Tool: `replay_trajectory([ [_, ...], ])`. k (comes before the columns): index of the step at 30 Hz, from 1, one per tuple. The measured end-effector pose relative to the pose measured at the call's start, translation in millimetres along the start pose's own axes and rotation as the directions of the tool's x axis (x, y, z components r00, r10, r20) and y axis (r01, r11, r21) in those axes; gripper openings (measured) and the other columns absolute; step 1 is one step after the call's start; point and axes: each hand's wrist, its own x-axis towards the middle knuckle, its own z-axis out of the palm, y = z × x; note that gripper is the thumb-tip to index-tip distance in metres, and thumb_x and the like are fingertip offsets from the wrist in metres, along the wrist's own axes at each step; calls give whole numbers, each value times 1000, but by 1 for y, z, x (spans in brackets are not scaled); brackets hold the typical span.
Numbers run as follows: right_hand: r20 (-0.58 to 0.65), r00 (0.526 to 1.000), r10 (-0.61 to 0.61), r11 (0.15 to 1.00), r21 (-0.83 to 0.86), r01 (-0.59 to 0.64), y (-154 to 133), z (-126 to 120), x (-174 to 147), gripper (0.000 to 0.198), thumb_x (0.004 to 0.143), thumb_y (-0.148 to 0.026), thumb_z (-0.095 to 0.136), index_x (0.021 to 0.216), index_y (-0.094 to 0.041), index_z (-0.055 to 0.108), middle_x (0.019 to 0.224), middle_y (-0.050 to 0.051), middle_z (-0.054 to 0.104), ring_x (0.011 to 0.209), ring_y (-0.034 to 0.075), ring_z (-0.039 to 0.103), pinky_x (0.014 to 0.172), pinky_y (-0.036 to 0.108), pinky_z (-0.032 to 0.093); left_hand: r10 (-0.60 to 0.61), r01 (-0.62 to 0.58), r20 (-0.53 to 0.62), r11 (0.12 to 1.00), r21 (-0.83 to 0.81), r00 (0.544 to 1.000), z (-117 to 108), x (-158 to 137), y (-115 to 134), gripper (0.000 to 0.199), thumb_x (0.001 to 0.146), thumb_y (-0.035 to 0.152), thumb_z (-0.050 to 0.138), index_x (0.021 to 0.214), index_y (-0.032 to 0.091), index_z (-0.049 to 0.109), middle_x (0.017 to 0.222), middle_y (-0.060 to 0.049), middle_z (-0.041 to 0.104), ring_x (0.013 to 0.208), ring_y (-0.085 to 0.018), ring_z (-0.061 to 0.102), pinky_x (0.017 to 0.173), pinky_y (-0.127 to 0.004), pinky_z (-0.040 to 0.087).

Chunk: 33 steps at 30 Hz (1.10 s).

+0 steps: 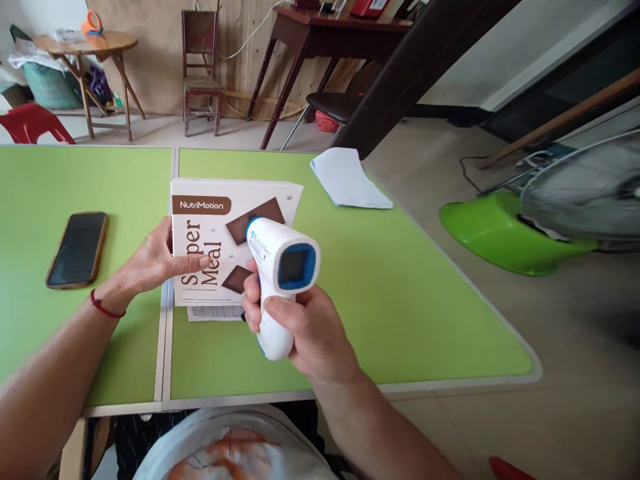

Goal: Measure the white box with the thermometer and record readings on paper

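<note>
My left hand (155, 260) grips the left side of a white box (235, 193) printed "NutriMotion" and "Super Meal", with the thumb across its front. In my right hand (315, 327) is a white and blue infrared thermometer (273, 257), its fingers wrapped round the handle. The thermometer's dark screen faces me and its nose points at the box front, overlapping it in view; whether the two touch I cannot tell. Beneath the box, a printed sheet (213, 313) sticks out at the lower edge.
A phone (77, 250) lies on the green table (410, 300), left of my left hand. Folded white paper (350, 179) rests near the far right edge. Beyond stand a small wooden chair (201, 87), a round table (100, 45) and a dark desk (340, 33). A fan (595, 187) is at right.
</note>
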Motion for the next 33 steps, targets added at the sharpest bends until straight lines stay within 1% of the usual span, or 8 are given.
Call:
replay_trajectory([
  [2,-15,1000,-1,1000,-15,1,0,2,0,18,76,-30,69,87,-20,59,68,-2,56,54,11,50,51,26,42,-14,14,-15,1000,-10,1000,0,0,0,62,71,39,80,121,14,52,97,-10,70,92,-29,68,72,-37,58],
  [5,-24,1000,5,1000,-8,-6,2,3,1,18,76,-31,70,86,-21,60,67,-2,57,55,11,51,52,25,43,-28,27,-29,999,-27,999,1,0,1,65,71,39,81,121,13,50,98,-11,70,91,-28,67,71,-34,57],
  [9,-11,1000,3,1000,28,-2,6,5,3,18,77,-35,71,77,-20,60,65,-2,57,55,11,51,52,25,43,-22,21,-23,999,-25,1000,2,0,3,62,70,39,82,117,13,51,97,-11,69,87,-26,67,67,-31,56],
  [12,-28,1000,2,999,34,-1,7,7,4,21,76,-37,72,74,-20,61,65,-1,58,54,11,52,50,25,43,-17,17,-27,1000,-18,999,2,0,4,61,69,39,82,115,13,52,96,-10,69,84,-25,67,66,-30,56],
  [18,-57,998,-10,999,42,12,7,11,3,20,76,-36,72,72,-19,62,63,-1,60,51,10,53,49,24,43,-3,3,1,999,-44,1000,2,0,4,68,71,36,81,125,13,47,98,-10,69,90,-26,67,68,-30,56],
  [21,-60,998,-24,999,44,27,8,11,4,20,76,-35,71,70,-19,61,62,-1,59,51,11,53,49,24,43,8,-7,18,999,-48,1000,2,1,5,65,72,35,81,124,13,48,97,-10,70,86,-25,67,66,-29,56],
  [24,-71,997,-21,998,49,25,9,11,5,20,74,-35,72,71,-19,61,63,-2,60,50,11,53,47,25,43,16,-15,24,999,-41,1000,1,1,6,61,72,34,81,121,13,51,97,-10,70,84,-23,67,66,-28,55],
  [33,-85,996,17,1000,28,-14,8,10,4,21,73,-37,72,75,-20,60,64,-1,60,51,12,53,48,26,44,1,-1,56,1000,9,998,0,1,8,61,74,37,79,123,15,52,94,-9,70,83,-23,67,67,-30,55],
])
